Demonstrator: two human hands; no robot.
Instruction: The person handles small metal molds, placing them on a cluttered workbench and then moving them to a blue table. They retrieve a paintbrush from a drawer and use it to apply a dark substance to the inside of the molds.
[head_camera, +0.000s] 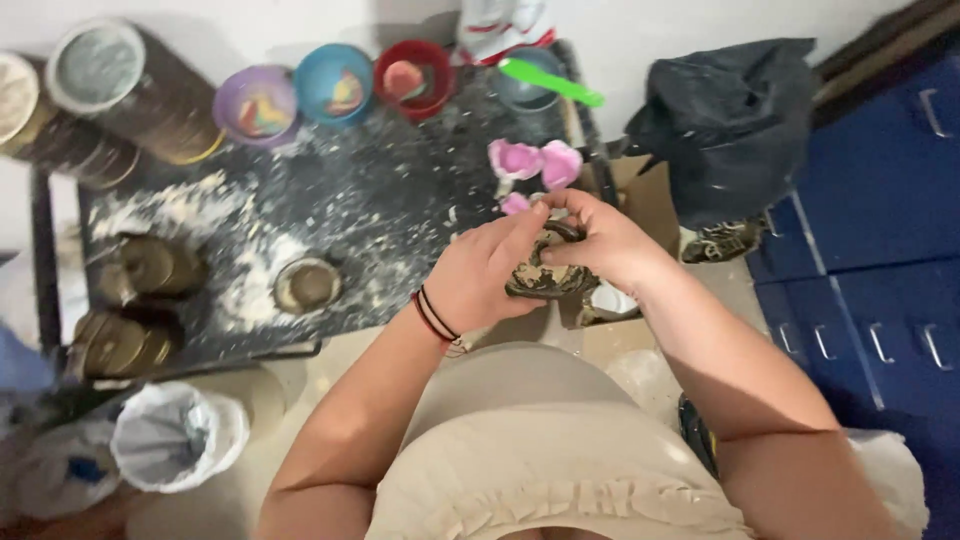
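Step in hand: shaping of a lump of brown-grey dough (548, 278) is judged to be under way; the lump is being pressed and pinched between both hands above the near edge of the work table (400, 200).
Dough position: the lump is held in the air between the two hands, in front of the person's body, just off the table's right corner and not resting on anything.
Left hand (480, 275): it is closed on the left side of the lump, with the fingers curled over the top; red and black bands (435, 318) are worn at the wrist.
Right hand (600, 245): it is closed on the right side and top of the lump, with the thumb pressed into it.
Table surface: the dark top is dusted with white flour (190, 210), thickest toward the left, where round metal moulds (307, 284) lie.
Pink pieces (535, 162): soft pink shapes are set on the table just beyond the hands, apart from the lump.
Bowls (335, 85): a row of small coloured bowls, purple, blue and red, is set along the far edge; a green utensil (550, 82) rests over another bowl.
Black bag (730, 125): it hangs to the right, beside blue cabinets (880, 250).
Next move: an even squeeze from both sides would seem to be called for, with the lump turned between presses; whether the dough is sticky cannot be told.
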